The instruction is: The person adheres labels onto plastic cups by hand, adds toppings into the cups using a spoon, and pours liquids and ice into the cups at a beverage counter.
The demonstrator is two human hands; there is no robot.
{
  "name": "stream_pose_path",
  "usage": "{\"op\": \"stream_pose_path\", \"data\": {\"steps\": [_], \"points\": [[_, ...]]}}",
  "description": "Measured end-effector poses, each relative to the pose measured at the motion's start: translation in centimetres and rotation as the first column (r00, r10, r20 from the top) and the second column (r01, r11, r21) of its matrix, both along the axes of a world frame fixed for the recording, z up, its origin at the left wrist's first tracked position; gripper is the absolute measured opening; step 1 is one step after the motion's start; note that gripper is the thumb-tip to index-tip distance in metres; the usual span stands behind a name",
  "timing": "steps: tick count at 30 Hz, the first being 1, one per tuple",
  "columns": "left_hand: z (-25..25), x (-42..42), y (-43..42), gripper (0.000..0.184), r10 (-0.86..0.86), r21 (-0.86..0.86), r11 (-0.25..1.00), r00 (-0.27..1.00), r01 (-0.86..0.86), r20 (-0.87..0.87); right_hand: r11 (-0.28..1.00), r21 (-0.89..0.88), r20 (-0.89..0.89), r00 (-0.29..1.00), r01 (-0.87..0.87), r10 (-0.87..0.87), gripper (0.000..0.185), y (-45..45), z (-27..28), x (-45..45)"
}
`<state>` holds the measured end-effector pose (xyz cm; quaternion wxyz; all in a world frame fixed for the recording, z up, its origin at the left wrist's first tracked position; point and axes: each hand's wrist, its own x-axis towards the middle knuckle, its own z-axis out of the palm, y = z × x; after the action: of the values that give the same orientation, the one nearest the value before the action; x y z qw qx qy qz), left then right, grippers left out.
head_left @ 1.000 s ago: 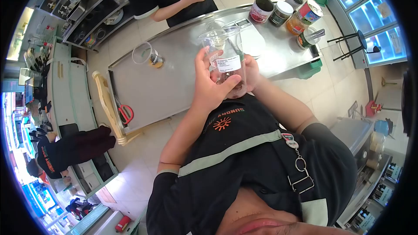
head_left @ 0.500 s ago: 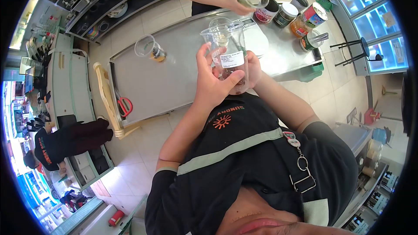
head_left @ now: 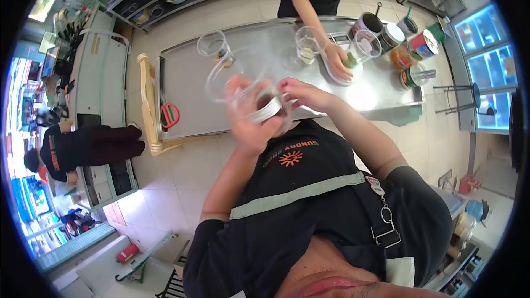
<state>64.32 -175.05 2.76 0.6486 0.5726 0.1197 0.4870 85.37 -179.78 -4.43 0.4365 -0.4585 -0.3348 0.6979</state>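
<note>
My left hand (head_left: 251, 118) is wrapped round a clear plastic cup (head_left: 280, 115) with a white label and dark contents at its bottom. The cup is tilted, its mouth towards the upper left, and blurred by motion. Close to the cup's right side is my right hand (head_left: 306, 95), its fingers partly curled and apart; whether the fingertips touch the cup is unclear. Beyond them on the steel table (head_left: 193, 102) stand a clear cup with pale contents (head_left: 307, 52) and another cup with dark and yellowish bits (head_left: 218, 49).
A co-worker's hand (head_left: 338, 60) is at a clear cup with green contents (head_left: 364, 49) over the white scale (head_left: 337, 74). Several jars and cans, including an orange jar (head_left: 402, 55), stand at the table's right end. Red-handled scissors (head_left: 170, 115) lie by the left edge.
The labelled cup has tipped and moved left and down in my left hand. My right hand has come off it. The co-worker's hand has lowered the green cup towards the scale. The view has shifted.
</note>
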Motion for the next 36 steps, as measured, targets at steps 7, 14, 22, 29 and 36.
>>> {"op": "stream_pose_path", "data": {"steps": [7, 14, 22, 29, 36], "points": [[-1.2, -10.7, -1.9, 0.117, 0.106, -0.195, 0.974, 0.991, -0.12, -0.079, 0.893, 0.449, 0.681, 0.638, 0.023, -0.359, 0.093, 18.8, -11.1, -2.7], [-1.3, -13.4, -4.4, 0.121, 0.292, -0.283, 0.9, 0.941, -0.33, -0.17, 0.895, 0.443, 0.614, 0.714, 0.041, -0.337, 0.116, 20.9, -9.6, -5.9], [-1.1, -16.3, -3.4, 0.122, 0.326, -0.39, 0.858, 0.941, -0.333, -0.087, 0.875, 0.484, 0.549, 0.776, 0.009, -0.311, 0.067, 19.8, -9.5, -7.7], [-3.2, -17.4, 2.3, 0.112, 0.095, -0.305, 0.95, 0.993, -0.068, 0.077, 0.949, 0.314, 0.225, 0.968, 0.032, -0.107, 0.044, 13.4, -1.0, -6.7], [-4.3, -11.4, 7.5, 0.092, -0.29, -0.291, 0.843, 0.837, 0.453, 0.463, 0.933, 0.358, 0.193, 0.976, 0.025, -0.1, 0.044, 8.5, 4.1, -5.8]]}}
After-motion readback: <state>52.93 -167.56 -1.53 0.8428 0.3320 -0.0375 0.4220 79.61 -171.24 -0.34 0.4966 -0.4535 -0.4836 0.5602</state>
